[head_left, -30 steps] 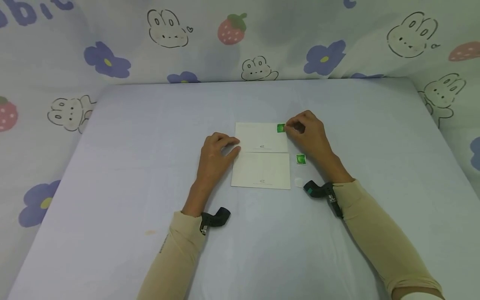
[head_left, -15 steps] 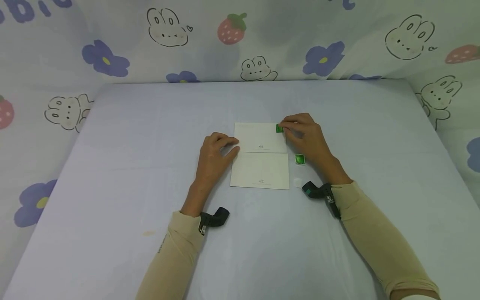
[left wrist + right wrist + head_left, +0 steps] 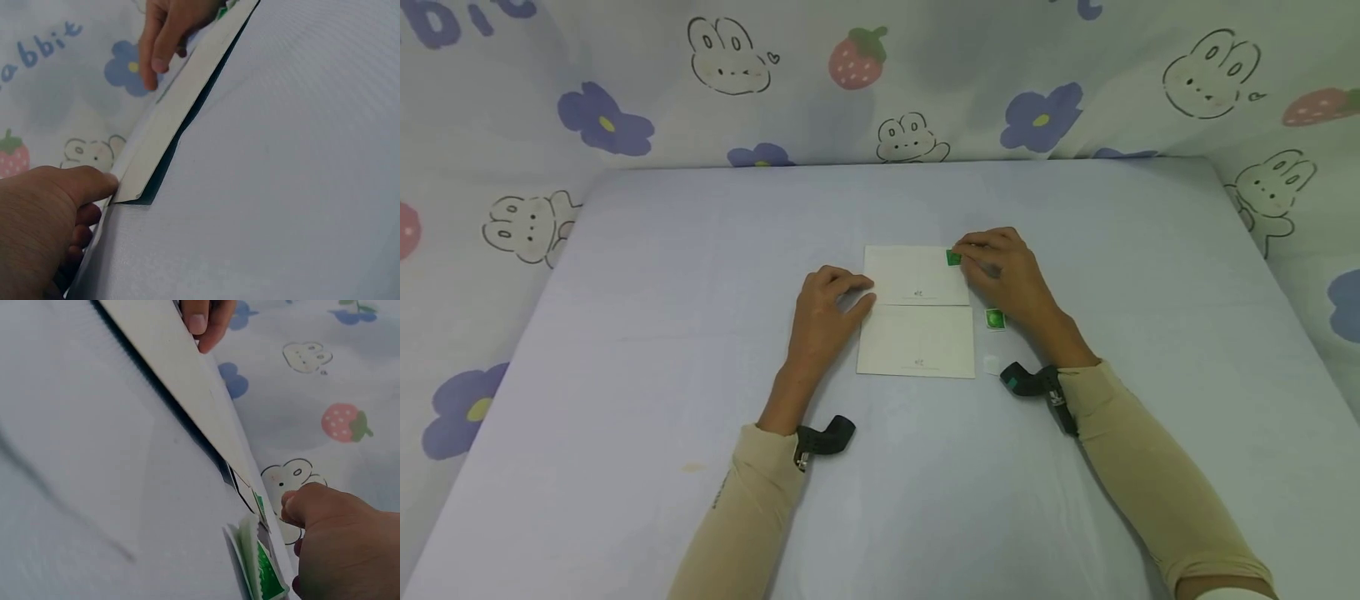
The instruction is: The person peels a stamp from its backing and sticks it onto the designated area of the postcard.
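Two off-white card panels, an upper one (image 3: 910, 275) and a lower one (image 3: 917, 340), lie edge to edge on the table; whether they are joined is unclear. My left hand (image 3: 829, 315) touches their left side, thumb and forefinger apart. In the left wrist view its thumb (image 3: 97, 184) rests at the card's near corner. A green stamp (image 3: 952, 258) sits at the upper panel's top right corner. My right hand (image 3: 1009, 271) has its fingertips on that stamp, covering its right part. A second green stamp with a white border (image 3: 995, 319) lies right of the cards, below the right hand.
A small whitish, see-through piece (image 3: 991, 365) lies beside the lower panel. The white tabletop (image 3: 662, 292) surrounds the cards. Behind it hangs a curtain (image 3: 820, 75) printed with rabbits, flowers and strawberries.
My right fingertips have moved left, from the stamp's right edge over part of it. The stamp stays at the corner, perhaps slightly turned. My left hand keeps its place on the cards.
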